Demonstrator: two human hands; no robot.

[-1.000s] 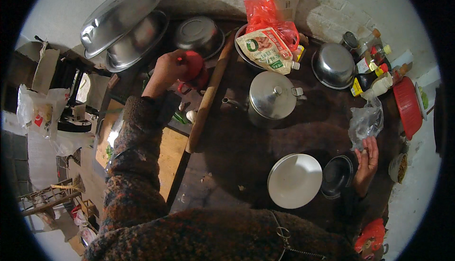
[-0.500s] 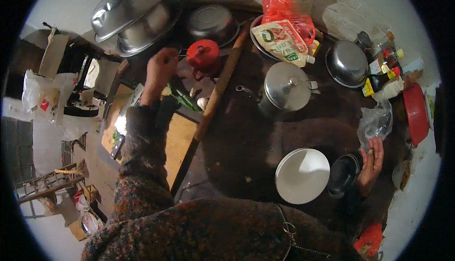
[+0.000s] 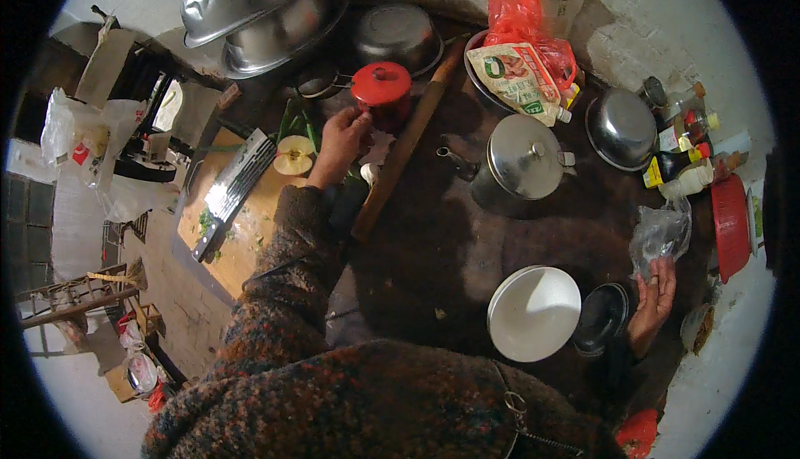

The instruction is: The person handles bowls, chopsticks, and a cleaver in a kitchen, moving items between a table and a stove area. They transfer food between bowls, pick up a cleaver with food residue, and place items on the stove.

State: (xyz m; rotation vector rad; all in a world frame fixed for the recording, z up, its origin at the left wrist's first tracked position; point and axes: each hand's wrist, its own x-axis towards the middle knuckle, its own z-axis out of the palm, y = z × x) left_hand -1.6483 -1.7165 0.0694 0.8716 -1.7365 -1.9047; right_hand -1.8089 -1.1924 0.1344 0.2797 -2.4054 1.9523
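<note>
My left hand [image 3: 340,144] is at the near side of a red lidded pot [image 3: 382,92], its fingers closed at the pot's handle. Beneath that wrist lies a wooden cutting board [image 3: 242,230]. A cleaver [image 3: 237,184] rests on it among chopped green bits. A halved apple [image 3: 294,155] and green onions [image 3: 292,117] are by the board's far end, next to my left hand. On the right, my right hand [image 3: 652,305] is open with fingers stretched out, touching the edge of a clear plastic bag [image 3: 660,238].
A wooden rolling pin [image 3: 408,146] lies slanted beside the board. Further right stand a metal kettle [image 3: 525,163], a white bowl [image 3: 533,313] and a black bowl [image 3: 601,319]. Metal basins [image 3: 398,38], a food pouch [image 3: 517,80], several bottles [image 3: 675,163] and a red basin [image 3: 730,227] line the back and right.
My left hand has moved right and nearer to the red pot's handle, uncovering the cleaver and the halved apple. The view has shifted slightly. My right hand stays by the plastic bag.
</note>
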